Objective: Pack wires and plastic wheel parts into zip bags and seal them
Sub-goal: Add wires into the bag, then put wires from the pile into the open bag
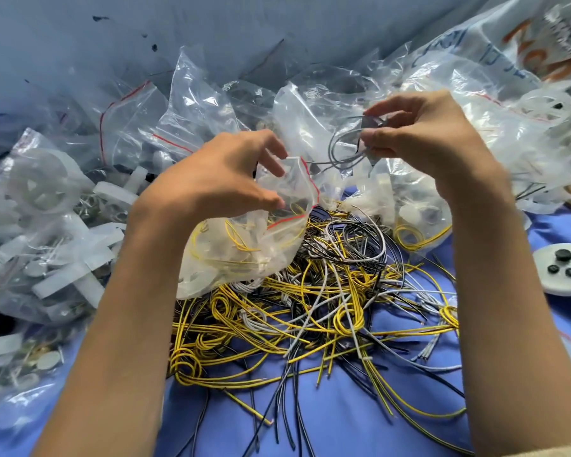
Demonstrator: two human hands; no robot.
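My left hand (pixel 218 174) pinches the mouth of a clear zip bag (pixel 244 249) with a red seal line; the bag hangs open and holds yellow wire and pale plastic parts. My right hand (pixel 422 136) is raised to the right of the bag's mouth and pinches a small coil of grey wire (pixel 346 150) with a dark piece at its top. Below both hands lies a tangled pile of yellow, black and grey wires (pixel 327 311) on the blue cloth.
Filled zip bags with white plastic wheel parts (pixel 47 206) are heaped at the left. Crumpled clear bags (pixel 310 103) pile up behind the hands and at the right. A white controller with black buttons (pixel 561 268) lies at the right edge.
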